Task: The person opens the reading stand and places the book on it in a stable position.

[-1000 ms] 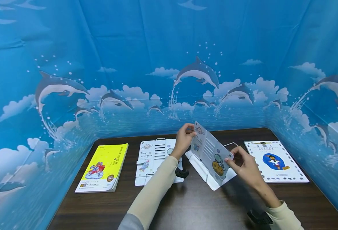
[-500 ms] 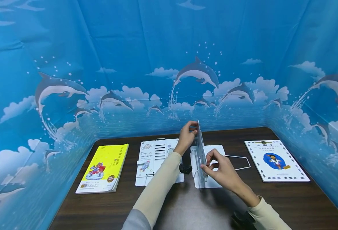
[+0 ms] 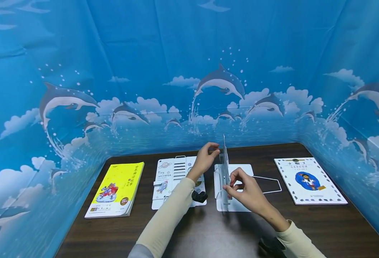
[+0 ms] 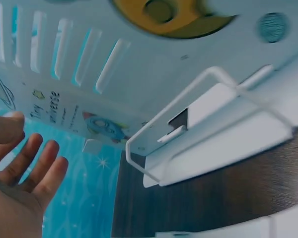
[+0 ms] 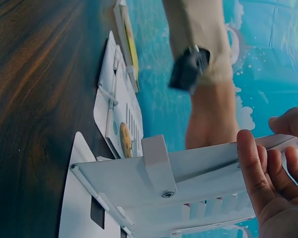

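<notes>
A white metal book stand (image 3: 226,161) stands half unfolded, its panel upright and edge-on in the head view. Its base plate (image 3: 245,168) lies flat on the table, and a wire leg (image 3: 266,178) sticks out to the right. My right hand (image 3: 249,193) pinches the panel's near edge between thumb and fingers; the right wrist view shows the fingers against the metal. Beside the far edge, my left hand (image 3: 203,161) is loosely bent. In the left wrist view its fingers (image 4: 42,168) are apart from the planet-printed panel, with a wire bracket (image 4: 170,105) along the bottom.
A second, folded book stand (image 3: 163,168) marked "Tiny universe" lies left of the upright one, partly under my left arm. Farther left is a thick yellow book (image 3: 119,186); a white book (image 3: 308,181) lies on the right. A blue dolphin curtain (image 3: 176,125) surrounds the dark table (image 3: 202,233).
The book stand has turned from tilted in both hands to upright panel on a flat base. My left hand has let go and moved slightly left; the right still pinches the near edge.
</notes>
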A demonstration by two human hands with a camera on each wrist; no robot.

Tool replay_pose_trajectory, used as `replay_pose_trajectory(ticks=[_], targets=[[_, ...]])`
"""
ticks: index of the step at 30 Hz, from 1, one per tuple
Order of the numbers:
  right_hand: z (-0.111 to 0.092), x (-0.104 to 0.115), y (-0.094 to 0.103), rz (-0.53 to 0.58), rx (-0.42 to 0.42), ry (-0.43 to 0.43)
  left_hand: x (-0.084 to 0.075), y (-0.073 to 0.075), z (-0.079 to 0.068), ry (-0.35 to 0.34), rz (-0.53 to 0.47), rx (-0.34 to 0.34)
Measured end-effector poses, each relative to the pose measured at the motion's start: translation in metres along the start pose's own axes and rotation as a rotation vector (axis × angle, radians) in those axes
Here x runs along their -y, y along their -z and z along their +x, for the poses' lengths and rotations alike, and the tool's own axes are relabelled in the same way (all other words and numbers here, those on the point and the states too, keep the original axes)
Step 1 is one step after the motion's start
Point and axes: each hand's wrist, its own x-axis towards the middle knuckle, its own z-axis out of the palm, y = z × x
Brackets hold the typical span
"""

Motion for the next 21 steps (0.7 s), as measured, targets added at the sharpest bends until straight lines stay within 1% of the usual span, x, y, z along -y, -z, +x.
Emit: replay_pose_trajectory(ticks=[3,5,9,12,14,16,18,21], targets=[[-0.001,0.000,0.001,0.005,-0.004,-0.008,0.001,0.004,-0.018,-0.013,0.007,0.004],[-0.001,-0.001,0.001,0.007,-0.008,-0.014,0.003,0.007,-0.033,-0.029,0.016,0.004],[-0.001,-0.002,0.003,0.017,-0.011,-0.030,0.005,0.010,-0.071,-0.067,0.020,0.023],[-0.003,-0.003,0.003,0.024,-0.011,-0.034,0.001,0.007,-0.100,-0.121,0.004,0.043],[-0.005,-0.003,0.004,0.026,-0.008,-0.036,-0.003,0.001,-0.116,-0.149,-0.019,0.058],[-0.006,-0.003,0.005,0.024,-0.011,-0.038,-0.009,-0.007,-0.128,-0.167,-0.048,0.073],[-0.007,-0.002,0.006,0.005,-0.022,-0.040,-0.015,-0.018,-0.137,-0.168,-0.064,0.087],[-0.009,-0.001,0.006,-0.031,-0.041,-0.042,-0.022,-0.034,-0.143,-0.174,-0.051,0.063]])
